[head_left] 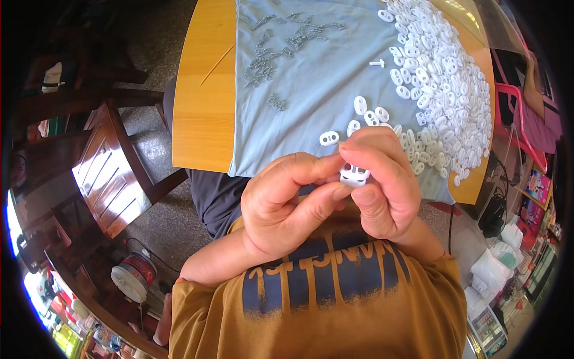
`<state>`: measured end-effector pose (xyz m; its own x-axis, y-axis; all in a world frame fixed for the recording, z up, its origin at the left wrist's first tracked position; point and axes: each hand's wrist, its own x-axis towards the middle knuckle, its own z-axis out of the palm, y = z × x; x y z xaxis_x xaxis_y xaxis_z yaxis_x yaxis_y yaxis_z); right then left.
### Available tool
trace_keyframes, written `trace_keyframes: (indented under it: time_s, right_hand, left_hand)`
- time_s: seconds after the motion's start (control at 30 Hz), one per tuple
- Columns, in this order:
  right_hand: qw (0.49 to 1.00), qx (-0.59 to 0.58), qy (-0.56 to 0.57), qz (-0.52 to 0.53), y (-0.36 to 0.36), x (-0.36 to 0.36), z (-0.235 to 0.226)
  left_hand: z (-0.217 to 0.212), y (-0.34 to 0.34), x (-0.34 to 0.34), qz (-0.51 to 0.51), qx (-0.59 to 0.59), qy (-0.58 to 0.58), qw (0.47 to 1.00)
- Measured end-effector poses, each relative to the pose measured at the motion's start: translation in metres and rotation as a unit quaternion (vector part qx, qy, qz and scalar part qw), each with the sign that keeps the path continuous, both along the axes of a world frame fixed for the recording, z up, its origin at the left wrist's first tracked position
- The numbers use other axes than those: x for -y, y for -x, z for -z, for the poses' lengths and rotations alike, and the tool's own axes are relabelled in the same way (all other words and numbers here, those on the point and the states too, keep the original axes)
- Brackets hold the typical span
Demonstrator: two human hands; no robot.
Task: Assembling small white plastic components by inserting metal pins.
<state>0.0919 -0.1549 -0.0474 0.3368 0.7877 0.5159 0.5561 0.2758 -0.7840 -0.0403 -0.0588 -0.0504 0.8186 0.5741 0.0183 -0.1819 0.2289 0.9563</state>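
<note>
A small white two-hole cord lock (pixel 354 175) is pinched between both hands, just in front of my chest. My left hand (pixel 280 200) grips it from the left with thumb and fingers. From the right, the fingertips and thumb of my right hand (pixel 388 182) close around it, hiding part of it. Several loose white oval cord lock pieces (pixel 329 138) lie on the cloth just beyond my fingers. Farther up sits a lone T-shaped white piece (pixel 376 63). Small metal springs (pixel 263 67) are scattered at the far left of the cloth.
A large heap of white cord lock pieces (pixel 445 78) covers the table's right side. The blue-grey cloth (pixel 323 78) lies over the wooden table (pixel 200 125), with a thin stick (pixel 217 64) on the bare wood. A wooden chair (pixel 119 173) stands at left.
</note>
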Motion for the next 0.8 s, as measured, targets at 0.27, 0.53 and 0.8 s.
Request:
trace_keyframes:
  time_s: [0.27,0.53,0.8]
  right_hand:
    - [0.998,0.002,-0.051,0.025,0.009,-0.002,0.005]
    - [0.997,-0.013,-0.056,0.048,0.01,-0.009,0.006]
    - [0.997,0.049,-0.016,0.056,0.0,-0.004,-0.004]
  left_hand:
    - [0.012,-0.004,0.004,-0.03,0.092,-0.093,0.991]
    - [0.006,-0.008,-0.003,-0.036,0.091,-0.088,0.991]
    - [-0.013,-0.011,-0.004,0.026,0.046,0.218,0.975]
